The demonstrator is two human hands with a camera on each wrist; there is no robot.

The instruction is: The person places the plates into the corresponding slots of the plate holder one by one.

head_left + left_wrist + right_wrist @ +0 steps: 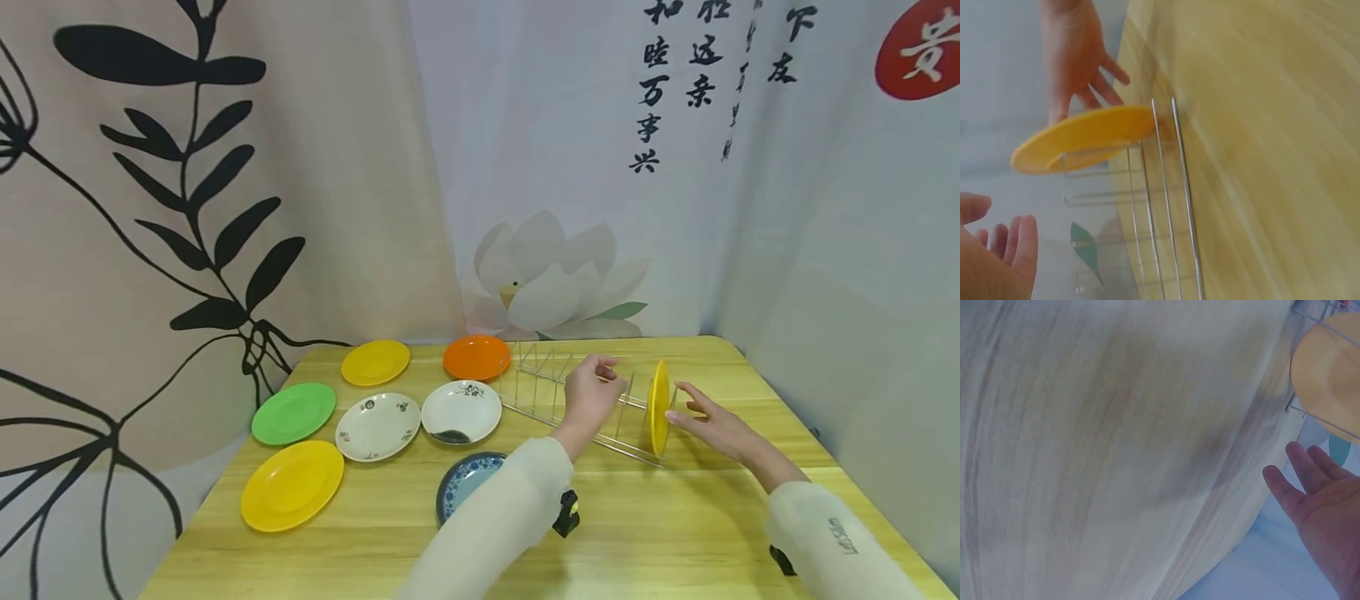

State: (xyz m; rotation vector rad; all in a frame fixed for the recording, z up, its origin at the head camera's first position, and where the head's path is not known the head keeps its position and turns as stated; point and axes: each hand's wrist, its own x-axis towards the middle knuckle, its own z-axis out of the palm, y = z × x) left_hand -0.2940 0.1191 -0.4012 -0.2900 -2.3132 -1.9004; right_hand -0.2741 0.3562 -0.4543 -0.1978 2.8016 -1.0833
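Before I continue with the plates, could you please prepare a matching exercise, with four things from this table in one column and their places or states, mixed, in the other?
Things:
A. wire rack
B. orange plate
C. green plate
D. blue-patterned plate

Places or states:
1. lies flat by the left edge of the table
2. partly hidden by the left sleeve in the head view
3. holds a standing yellow plate
4. lies flat near the far edge

Right pairs: A-3, B-4, C-1, D-2.
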